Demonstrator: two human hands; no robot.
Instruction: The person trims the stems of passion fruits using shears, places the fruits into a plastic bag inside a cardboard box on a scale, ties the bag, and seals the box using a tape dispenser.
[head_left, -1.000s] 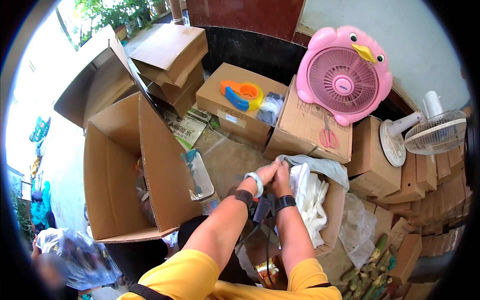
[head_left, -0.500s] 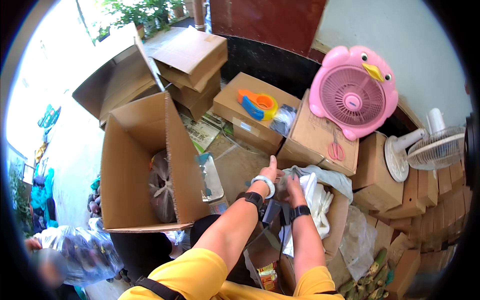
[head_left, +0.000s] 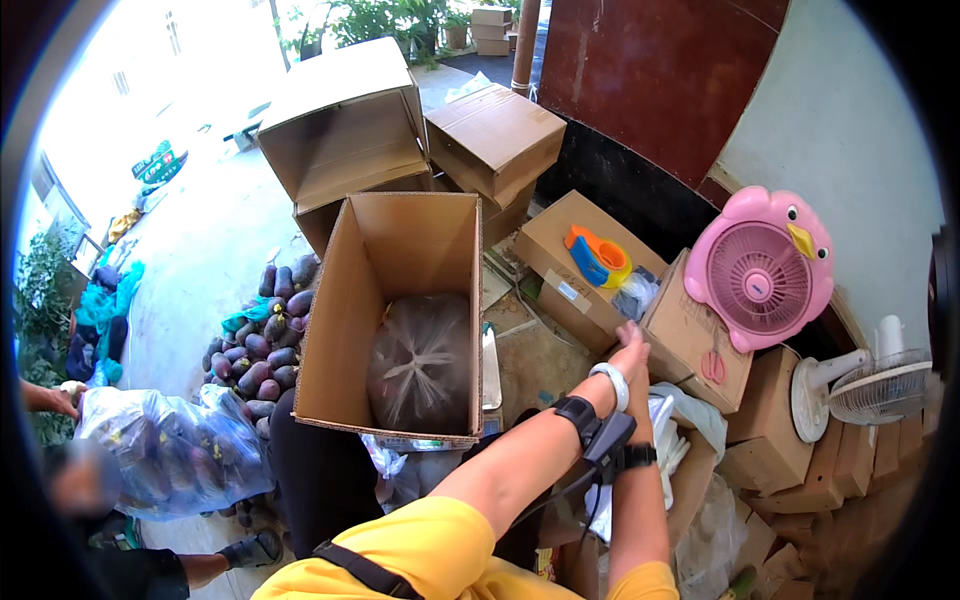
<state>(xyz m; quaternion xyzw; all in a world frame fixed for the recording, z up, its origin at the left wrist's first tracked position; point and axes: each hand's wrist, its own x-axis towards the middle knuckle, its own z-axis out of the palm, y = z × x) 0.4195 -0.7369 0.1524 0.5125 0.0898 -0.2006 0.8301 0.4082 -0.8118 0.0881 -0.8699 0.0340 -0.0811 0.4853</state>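
Observation:
My left hand, with a pale bangle at its wrist, lies against my right hand to the right of the tall carton. The left fingers look stretched out and hold nothing I can see. Most of the right hand is hidden behind the left, so its fingers do not show clearly. Both are beside a carton holding white plastic bags. In front of me stands an open tall cardboard box. Inside it sits a tied clear plastic bag with dark contents.
Cartons stack behind the box. A tape dispenser lies on another carton. Pink scissors lie beside a pink fan; a white fan is farther right. Purple oval produce lies left, near another person's hand gripping a filled bag.
My view has swung left, so the scene sits farther right. My hands, apart before with something indistinct between them, are now together. The tall box appears more upright.

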